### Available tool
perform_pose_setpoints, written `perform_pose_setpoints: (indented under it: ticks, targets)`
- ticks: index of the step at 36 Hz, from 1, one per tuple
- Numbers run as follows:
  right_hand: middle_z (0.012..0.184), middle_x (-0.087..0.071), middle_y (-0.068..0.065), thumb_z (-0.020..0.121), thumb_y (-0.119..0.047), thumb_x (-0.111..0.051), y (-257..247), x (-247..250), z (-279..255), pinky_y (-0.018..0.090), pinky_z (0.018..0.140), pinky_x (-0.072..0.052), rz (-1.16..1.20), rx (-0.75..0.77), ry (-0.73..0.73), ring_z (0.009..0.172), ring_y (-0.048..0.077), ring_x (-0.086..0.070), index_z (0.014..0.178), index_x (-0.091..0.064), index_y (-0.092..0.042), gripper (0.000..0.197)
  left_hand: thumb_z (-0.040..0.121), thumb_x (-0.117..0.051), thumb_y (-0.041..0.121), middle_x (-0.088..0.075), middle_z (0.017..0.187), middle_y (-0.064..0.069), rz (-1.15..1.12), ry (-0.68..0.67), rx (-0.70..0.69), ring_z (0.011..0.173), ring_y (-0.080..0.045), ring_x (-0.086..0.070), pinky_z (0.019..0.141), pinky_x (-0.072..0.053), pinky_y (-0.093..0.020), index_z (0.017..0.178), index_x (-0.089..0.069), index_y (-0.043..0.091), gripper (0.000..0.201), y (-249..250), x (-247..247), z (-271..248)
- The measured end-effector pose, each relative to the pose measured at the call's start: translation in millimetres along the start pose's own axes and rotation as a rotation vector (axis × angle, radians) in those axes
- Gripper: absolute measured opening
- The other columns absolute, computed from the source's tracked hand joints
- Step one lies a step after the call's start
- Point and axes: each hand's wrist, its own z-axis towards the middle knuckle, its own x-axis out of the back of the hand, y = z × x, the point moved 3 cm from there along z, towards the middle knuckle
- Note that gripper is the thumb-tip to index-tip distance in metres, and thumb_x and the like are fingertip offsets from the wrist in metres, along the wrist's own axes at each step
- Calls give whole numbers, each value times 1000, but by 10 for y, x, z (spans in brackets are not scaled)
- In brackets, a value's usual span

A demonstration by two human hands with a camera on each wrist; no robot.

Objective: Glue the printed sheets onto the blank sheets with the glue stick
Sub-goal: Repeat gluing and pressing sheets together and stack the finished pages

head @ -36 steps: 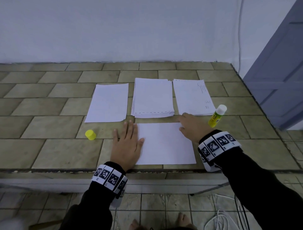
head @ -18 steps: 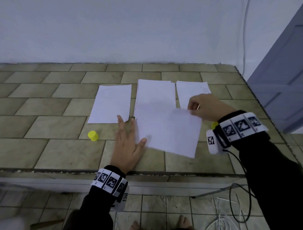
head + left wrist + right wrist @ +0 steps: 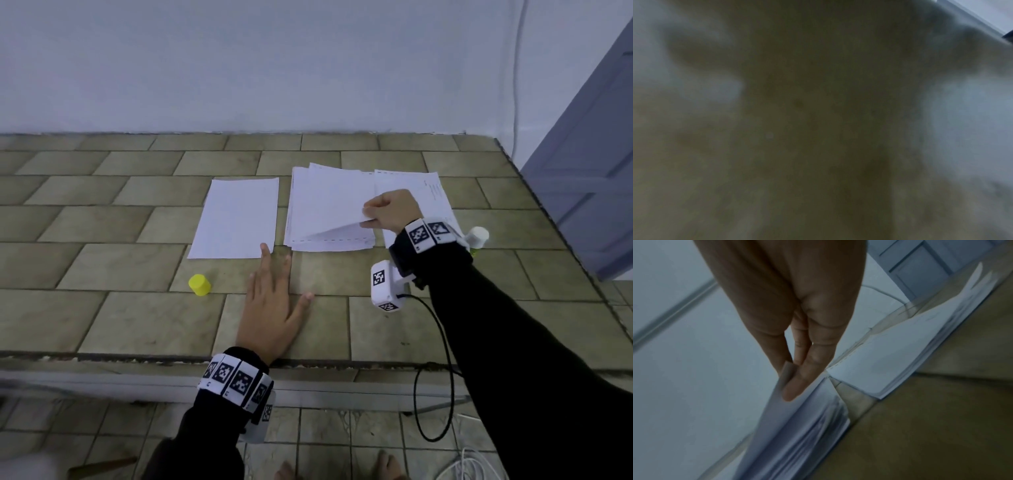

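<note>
Tiled counter (image 3: 137, 315): sheet (image 3: 329, 205) now carried onto middle stack (image 3: 329, 241), pinched by right hand (image 3: 394, 210); left hand (image 3: 270, 308) flat, empty. Probably one pair finished.

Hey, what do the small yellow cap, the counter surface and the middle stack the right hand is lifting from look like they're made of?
Small yellow cap: likely plastic, smooth, uniformly coloured.
Counter surface: beige ceramic or stone tiles, matte, with visible grout lines.
Middle stack: thin white paper; the top sheet bends where the right hand pinches its corner.
</note>
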Motion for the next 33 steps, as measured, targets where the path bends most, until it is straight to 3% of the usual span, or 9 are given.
perform_pose_setpoints:
  ticks: [3,6,11,14,19,22,25,29,33]
  targets:
    - [75,-65,6,81,2,-72,42,-41,9,48,88,-56,-122,8,-14,70,20,-69,93,-67,0,13,93,-13,72,24,162,-3,17,-11,0,151,-26,-10,122,-13,-48,157,-19,18,84,-7,6,4]
    - [72,-63,2,79,-1,-74,47,-50,1,40,83,-59,-248,39,11,64,14,-67,102,-69,0,23,92,-12,73,20,163,-4,0,-9,7,150,-26,-12,121,-13,-49,156,-23,18,85,0,14,6]
    - [77,-62,1,83,-2,-72,32,-77,0,9,56,-49,-394,140,20,56,5,-60,103,-69,-2,21,92,-13,72,23,163,-3,17,-14,5,152,-23,-8,122,-6,-44,155,-25,17,84,-5,0,1]
    - [78,-60,-1,83,-3,-71,16,-105,19,17,65,-48,-505,157,18,63,10,-59,106,-69,-1,23,94,-16,69,18,164,-5,18,-9,6,151,-24,-9,123,-8,-45,154,-28,17,81,-11,-7,1]
    - [103,-58,6,87,-4,-65,27,-198,24,24,83,-45,-767,136,-32,103,21,-59,113,-66,-5,27,95,-17,66,14,165,-6,28,-13,2,151,-24,-10,122,-10,-47,153,-30,17,77,-18,-16,0]
    - [127,-50,11,90,-10,-63,78,-243,-8,32,93,-46,-900,110,-10,120,28,-49,116,-65,-14,26,96,-19,64,8,165,-8,25,-15,-3,150,-27,-14,122,-12,-48,152,-32,16,76,-19,-13,14]
    - [128,-44,12,93,-18,-59,115,-241,-67,37,95,-44,-964,146,48,122,29,-40,116,-62,-20,23,96,-22,62,3,165,-9,-9,-11,-3,150,-27,-17,122,-14,-50,151,-34,15,73,-21,2,23]
    - [126,-48,9,93,-26,-58,43,-120,-257,37,91,-42,-889,320,162,118,27,-42,116,-62,-20,24,95,-24,63,-5,165,-10,-91,3,-2,150,-24,-16,119,-20,-53,149,-37,13,75,-16,45,21]
    - [124,-51,5,90,-24,-62,-57,157,-552,39,91,-40,-784,520,308,113,26,-47,111,-63,-19,22,91,-27,65,-6,165,-4,-205,3,33,151,-14,-9,121,-16,-36,149,-37,11,79,-16,202,51]
